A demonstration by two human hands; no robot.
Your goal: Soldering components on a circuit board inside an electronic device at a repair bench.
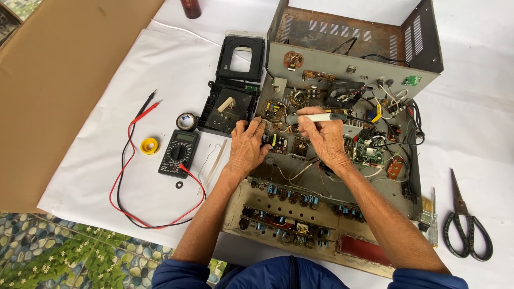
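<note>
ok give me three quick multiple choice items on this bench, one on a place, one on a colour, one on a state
1. Where are the scissors?
A. right of the chassis
B. on the cardboard
C. inside the chassis

2. What colour is the small tape roll left of the multimeter?
A. blue
B. yellow
C. green

3. What is the right hand doing?
A. lying flat and empty
B. gripping the scissors
C. holding a pen-like tool

Answers: 1 A, they lie on the white sheet past the chassis's right edge. 2 B, the roll is plainly yellow. 3 C, its fingers close around the tool over the boards, while the left hand rests beside it.
</note>
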